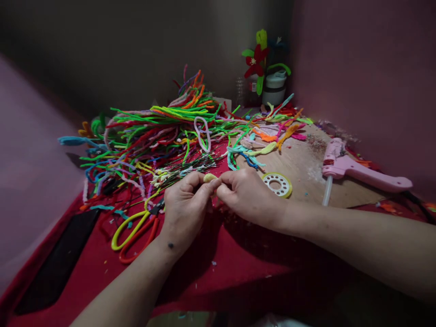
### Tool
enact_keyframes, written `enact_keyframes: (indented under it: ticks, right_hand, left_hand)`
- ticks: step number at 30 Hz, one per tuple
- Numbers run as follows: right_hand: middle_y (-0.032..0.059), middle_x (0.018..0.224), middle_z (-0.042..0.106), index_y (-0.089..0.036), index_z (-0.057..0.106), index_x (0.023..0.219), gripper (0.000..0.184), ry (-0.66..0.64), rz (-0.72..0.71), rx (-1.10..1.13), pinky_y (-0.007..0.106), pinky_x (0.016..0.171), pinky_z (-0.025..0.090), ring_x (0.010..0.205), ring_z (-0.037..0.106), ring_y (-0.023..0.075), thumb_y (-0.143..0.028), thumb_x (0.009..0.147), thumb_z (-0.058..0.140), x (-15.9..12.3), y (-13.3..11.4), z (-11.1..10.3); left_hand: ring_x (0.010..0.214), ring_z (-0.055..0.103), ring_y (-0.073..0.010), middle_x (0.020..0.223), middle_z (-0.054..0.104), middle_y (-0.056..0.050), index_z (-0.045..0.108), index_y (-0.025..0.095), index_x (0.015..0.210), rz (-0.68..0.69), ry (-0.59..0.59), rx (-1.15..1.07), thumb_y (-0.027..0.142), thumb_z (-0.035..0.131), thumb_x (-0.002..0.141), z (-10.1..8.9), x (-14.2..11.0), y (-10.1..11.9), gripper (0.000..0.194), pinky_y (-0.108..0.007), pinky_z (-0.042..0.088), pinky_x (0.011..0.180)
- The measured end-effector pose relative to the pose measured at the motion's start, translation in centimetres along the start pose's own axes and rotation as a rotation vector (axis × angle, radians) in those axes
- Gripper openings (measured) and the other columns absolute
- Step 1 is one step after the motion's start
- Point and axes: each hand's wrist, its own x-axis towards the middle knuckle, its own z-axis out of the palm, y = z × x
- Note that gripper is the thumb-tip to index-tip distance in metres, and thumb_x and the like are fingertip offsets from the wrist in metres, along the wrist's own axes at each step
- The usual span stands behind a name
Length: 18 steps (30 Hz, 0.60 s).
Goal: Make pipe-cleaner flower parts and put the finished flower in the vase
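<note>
My left hand [189, 200] and my right hand [245, 193] meet over the front part of the red cloth, fingertips pressed together. Between them shows a short, pale yellow piece of pipe cleaner [209, 177], pinched by my left thumb and forefinger. My right thumb and forefinger close at its near end; most of what they grip is hidden by the fingers. Scissors [136, 231] with one yellow and one red handle lie beside my left wrist. Just past my right hand rests a roll of yellow tape [277, 185] with a white core.
A large heap of coloured pipe cleaners [160, 125] spreads over the back left. On the wooden board [293, 163] sits a pink glue gun [368, 170]. A red pipe-cleaner flower [256, 61] stands near a pale cup [274, 88]. A black flat strip [61, 261] lies at left.
</note>
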Motion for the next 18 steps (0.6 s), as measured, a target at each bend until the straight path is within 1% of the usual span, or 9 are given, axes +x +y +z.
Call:
enact_keyframes:
  ticks: [2,4,5,7,12,15,18]
  right_hand:
    - [0.0013,0.050,0.057,-0.016,0.058,0.059,0.021,-0.104,0.146,0.231,0.021,0.045,0.040,0.044,0.050,0.0093,-0.012,0.076,0.046,0.2,0.0,0.1]
    - [0.0003,0.050,0.058,-0.016,0.058,0.063,0.021,-0.213,0.270,0.452,0.018,0.040,0.041,0.040,0.051,0.0082,-0.011,0.078,0.043,0.3,0.0,0.2]
    - [0.0001,0.051,0.058,-0.015,0.057,0.064,0.022,-0.246,0.306,0.530,0.018,0.040,0.043,0.040,0.052,0.0080,-0.011,0.078,0.042,0.4,0.0,0.2]
    - [-0.0002,0.052,0.058,-0.015,0.057,0.066,0.021,-0.263,0.345,0.623,0.018,0.040,0.045,0.040,0.052,0.0076,-0.011,0.080,0.042,0.6,0.1,0.1]
    - [0.0003,0.054,0.061,-0.014,0.058,0.069,0.011,-0.258,0.391,0.713,0.017,0.041,0.046,0.041,0.053,0.0070,-0.014,0.078,0.052,0.6,0.1,-0.3]
    - [-0.0008,0.051,0.059,-0.013,0.058,0.064,0.012,-0.259,0.401,0.694,0.016,0.037,0.043,0.039,0.050,0.0062,-0.012,0.076,0.054,0.6,0.1,-0.4]
    - [-0.0014,0.050,0.057,-0.013,0.057,0.060,0.015,-0.241,0.402,0.672,0.016,0.036,0.041,0.038,0.050,0.0061,-0.007,0.073,0.053,0.5,0.2,-0.3]
  left_hand:
    - [0.042,0.044,-0.0073,0.047,0.051,0.005,0.057,0.016,0.060,0.014,-0.041,-0.064,0.024,0.062,0.075,-0.1,0.2,-0.1,0.017,-0.019,0.035,0.042]
    - [0.041,0.046,-0.0084,0.046,0.051,0.005,0.055,0.017,0.060,-0.004,-0.076,-0.135,0.024,0.062,0.075,-0.3,0.5,-0.3,0.018,-0.021,0.037,0.042]
    - [0.040,0.046,-0.0085,0.046,0.051,0.005,0.054,0.017,0.060,-0.018,-0.089,-0.158,0.024,0.062,0.075,-0.4,0.7,-0.4,0.018,-0.021,0.037,0.042]
    - [0.040,0.045,-0.0080,0.046,0.051,0.005,0.054,0.017,0.061,-0.050,-0.111,-0.182,0.024,0.062,0.076,-0.7,1.1,-0.6,0.018,-0.021,0.036,0.041]
    - [0.039,0.044,-0.0068,0.047,0.052,0.004,0.058,0.015,0.062,-0.098,-0.172,-0.226,0.025,0.062,0.076,-1.3,1.7,-1.1,0.018,-0.020,0.034,0.040]
    - [0.042,0.048,-0.0080,0.048,0.053,0.004,0.062,0.015,0.066,-0.101,-0.178,-0.249,0.022,0.064,0.075,-1.2,1.6,-0.8,0.011,-0.020,0.038,0.042]
    - [0.044,0.050,-0.0071,0.052,0.057,0.003,0.064,0.015,0.070,-0.126,-0.157,-0.305,0.016,0.066,0.071,-0.9,1.3,-0.4,0.003,-0.018,0.039,0.042]
